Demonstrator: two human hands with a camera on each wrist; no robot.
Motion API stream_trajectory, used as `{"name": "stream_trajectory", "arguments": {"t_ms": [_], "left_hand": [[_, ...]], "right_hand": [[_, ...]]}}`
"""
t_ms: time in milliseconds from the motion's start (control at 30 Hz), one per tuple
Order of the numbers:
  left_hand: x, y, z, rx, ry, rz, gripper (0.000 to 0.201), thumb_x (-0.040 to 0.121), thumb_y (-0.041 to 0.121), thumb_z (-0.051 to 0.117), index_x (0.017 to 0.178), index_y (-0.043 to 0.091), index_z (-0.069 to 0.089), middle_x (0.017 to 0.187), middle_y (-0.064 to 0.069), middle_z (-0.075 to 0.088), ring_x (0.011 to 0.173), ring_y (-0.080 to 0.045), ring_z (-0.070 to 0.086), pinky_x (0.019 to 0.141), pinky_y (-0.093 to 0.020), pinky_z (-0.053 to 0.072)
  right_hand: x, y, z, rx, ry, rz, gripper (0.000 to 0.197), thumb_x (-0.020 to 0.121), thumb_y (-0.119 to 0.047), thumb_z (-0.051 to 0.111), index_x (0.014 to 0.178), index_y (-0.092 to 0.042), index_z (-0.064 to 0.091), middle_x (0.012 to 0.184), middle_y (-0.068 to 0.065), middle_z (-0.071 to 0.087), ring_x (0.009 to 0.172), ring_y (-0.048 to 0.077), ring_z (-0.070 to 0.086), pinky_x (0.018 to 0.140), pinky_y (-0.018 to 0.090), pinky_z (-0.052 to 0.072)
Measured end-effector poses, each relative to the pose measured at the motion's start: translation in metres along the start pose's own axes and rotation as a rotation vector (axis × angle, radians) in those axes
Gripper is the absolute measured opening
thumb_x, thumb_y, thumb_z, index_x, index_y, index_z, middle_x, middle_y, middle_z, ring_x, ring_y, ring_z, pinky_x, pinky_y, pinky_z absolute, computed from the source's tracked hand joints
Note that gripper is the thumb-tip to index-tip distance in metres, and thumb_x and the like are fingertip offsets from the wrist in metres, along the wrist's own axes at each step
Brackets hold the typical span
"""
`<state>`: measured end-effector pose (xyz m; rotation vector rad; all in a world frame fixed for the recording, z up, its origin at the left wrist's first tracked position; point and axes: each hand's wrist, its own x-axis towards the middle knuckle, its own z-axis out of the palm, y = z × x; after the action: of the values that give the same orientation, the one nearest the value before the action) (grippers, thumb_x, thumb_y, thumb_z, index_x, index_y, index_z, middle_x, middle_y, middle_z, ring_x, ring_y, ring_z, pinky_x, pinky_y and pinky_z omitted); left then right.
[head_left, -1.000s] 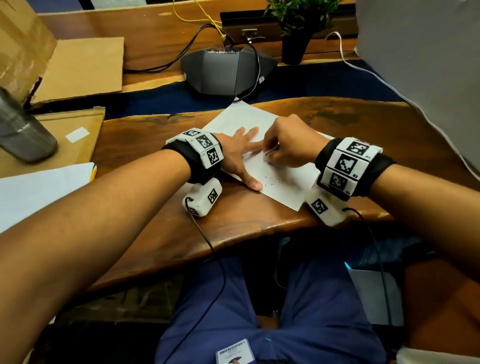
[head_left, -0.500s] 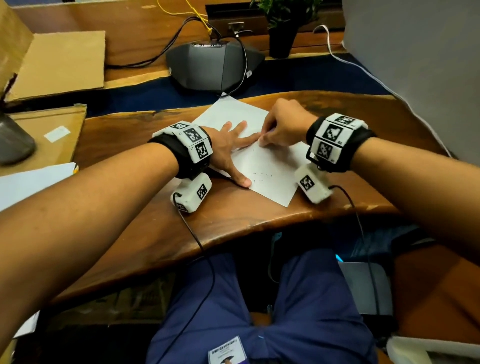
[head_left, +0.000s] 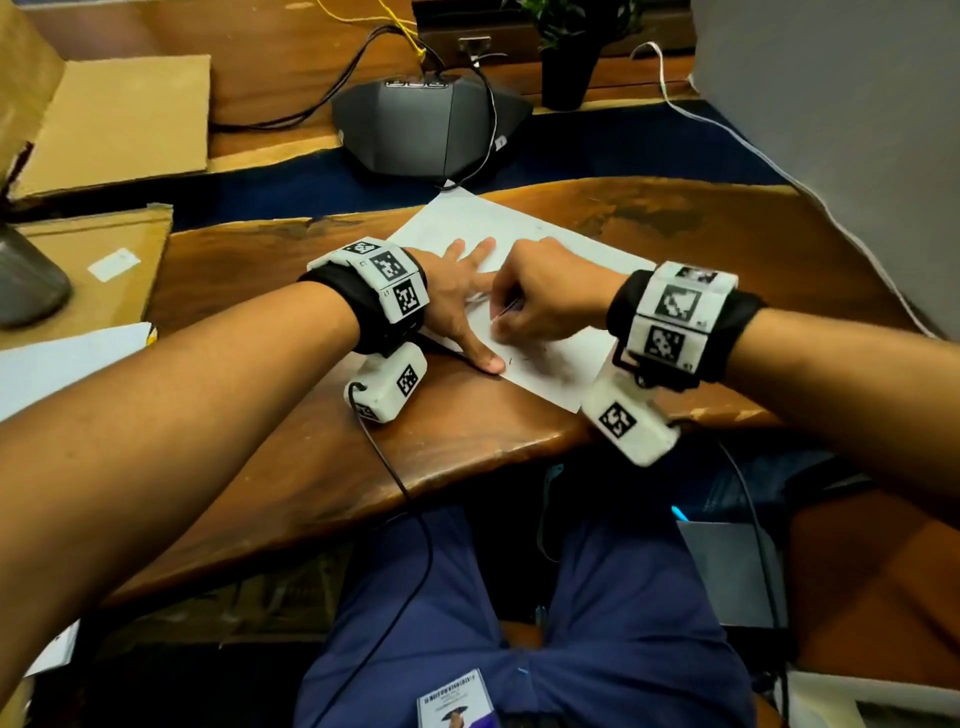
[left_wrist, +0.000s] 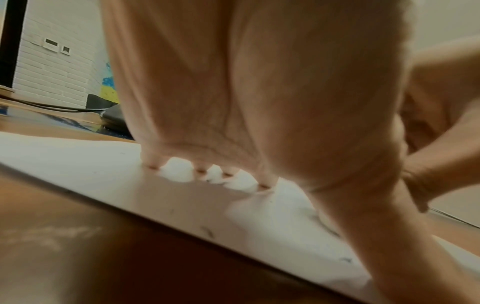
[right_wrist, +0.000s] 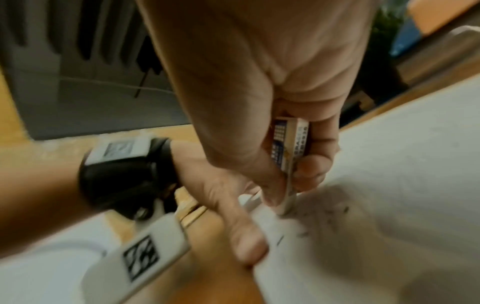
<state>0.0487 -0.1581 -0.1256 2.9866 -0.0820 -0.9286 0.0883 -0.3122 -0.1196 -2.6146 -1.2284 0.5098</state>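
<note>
A white sheet of paper (head_left: 550, 358) lies on the wooden desk (head_left: 311, 457), with dark crumbs scattered near its front edge. My left hand (head_left: 457, 301) lies flat on the sheet, fingers spread and straight, thumb at the near edge; the left wrist view shows its fingertips (left_wrist: 153, 164) pressing on the paper (left_wrist: 78, 164). My right hand (head_left: 545, 296) pinches a white eraser (right_wrist: 288, 164) in a blue printed sleeve, its tip touching the paper (right_wrist: 415, 164) just right of the left thumb (right_wrist: 241, 232). From the head view the eraser is almost hidden.
A dark conference speaker (head_left: 431, 130) with cables sits behind the paper. A potted plant (head_left: 566, 57) stands at the back, cardboard (head_left: 114, 119) at the left, a grey cylinder (head_left: 26, 280) at far left, a grey panel (head_left: 841, 114) at the right. More white paper (head_left: 62, 364) lies left.
My right hand with the eraser has drawn back toward me along the sheet, closer to the left thumb. The left hand stays flat on the paper.
</note>
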Motion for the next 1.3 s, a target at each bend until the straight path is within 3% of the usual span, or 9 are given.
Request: {"name": "stream_trajectory", "arguments": {"t_ms": [167,300,467,600,767,900,1000,1133,1300], "left_hand": [[0.0,0.002,0.0,0.034,-0.002,-0.023,0.129,0.052,0.086,0.064,0.149,0.051,-0.015,0.16,0.006,-0.029,0.149,-0.027,-0.02,0.118,-0.062,0.009],[0.001,0.0,0.0,0.011,-0.004,-0.003,0.129,0.051,0.086,0.065,0.15,0.051,-0.01,0.159,0.006,-0.03,0.148,-0.028,-0.021,0.118,-0.063,0.006],[0.0,0.005,-0.003,0.038,-0.027,-0.042,0.133,0.048,0.086,0.064,0.146,0.053,-0.02,0.159,0.006,-0.03,0.149,-0.027,-0.019,0.117,-0.064,0.009],[0.003,0.002,-0.003,0.025,-0.027,-0.023,0.134,0.045,0.088,0.064,0.148,0.052,-0.013,0.159,0.006,-0.031,0.148,-0.029,-0.02,0.116,-0.065,0.006],[0.001,0.005,-0.005,0.057,-0.031,-0.05,0.136,0.044,0.089,0.063,0.145,0.054,-0.021,0.16,0.005,-0.029,0.149,-0.03,-0.017,0.116,-0.062,0.009],[0.002,0.004,-0.004,0.044,-0.034,-0.035,0.14,0.039,0.09,0.063,0.148,0.05,-0.017,0.159,0.006,-0.031,0.149,-0.029,-0.018,0.117,-0.064,0.008],[0.002,0.006,-0.006,0.054,-0.052,-0.041,0.139,0.039,0.091,0.063,0.146,0.054,-0.018,0.159,0.006,-0.03,0.149,-0.029,-0.018,0.116,-0.065,0.008],[0.0,0.008,-0.006,0.06,-0.041,-0.054,0.137,0.043,0.088,0.064,0.146,0.053,-0.02,0.16,0.004,-0.029,0.149,-0.03,-0.018,0.117,-0.064,0.008],[0.0,0.007,-0.006,0.063,-0.038,-0.046,0.138,0.043,0.088,0.063,0.147,0.051,-0.019,0.159,0.005,-0.03,0.149,-0.028,-0.018,0.117,-0.064,0.009]], "right_hand": [[0.013,0.013,-0.014,0.013,0.159,0.104,0.014,0.08,-0.021,0.078,0.089,-0.01,0.081,0.086,0.005,0.075,0.081,0.017,0.066,0.06,0.02,0.041],[-0.004,-0.003,0.001,0.008,0.003,-0.007,0.006,0.079,-0.021,0.078,0.082,-0.016,0.078,0.077,-0.002,0.071,0.069,0.008,0.061,0.054,0.015,0.041],[0.009,0.019,-0.02,-0.01,0.204,0.151,0.014,0.08,-0.02,0.078,0.087,-0.008,0.08,0.086,0.007,0.076,0.08,0.019,0.068,0.068,0.028,0.055],[-0.015,-0.007,0.004,-0.002,0.008,-0.02,0.006,0.078,-0.02,0.077,0.08,-0.014,0.078,0.075,-0.002,0.071,0.066,0.007,0.059,0.056,0.016,0.042],[0.006,0.025,-0.019,0.062,0.198,0.169,0.012,0.078,-0.02,0.081,0.083,-0.01,0.08,0.081,0.004,0.075,0.079,0.017,0.068,0.061,0.022,0.047],[-0.018,-0.009,0.007,-0.016,0.041,-0.024,0.009,0.076,-0.022,0.078,0.079,-0.013,0.078,0.076,0.0,0.072,0.071,0.013,0.063,0.061,0.021,0.045],[-0.008,0.011,-0.011,0.047,0.065,0.092,0.013,0.077,-0.025,0.081,0.083,-0.013,0.08,0.08,0.001,0.074,0.071,0.01,0.063,0.059,0.018,0.046],[0.003,0.02,-0.014,-0.001,0.19,0.126,0.011,0.078,-0.018,0.077,0.084,-0.009,0.079,0.084,0.006,0.075,0.079,0.021,0.069,0.069,0.032,0.057],[-0.011,0.008,-0.007,0.021,0.022,0.027,0.01,0.079,-0.022,0.078,0.083,-0.013,0.079,0.08,0.0,0.073,0.071,0.012,0.063,0.054,0.016,0.044]]}}
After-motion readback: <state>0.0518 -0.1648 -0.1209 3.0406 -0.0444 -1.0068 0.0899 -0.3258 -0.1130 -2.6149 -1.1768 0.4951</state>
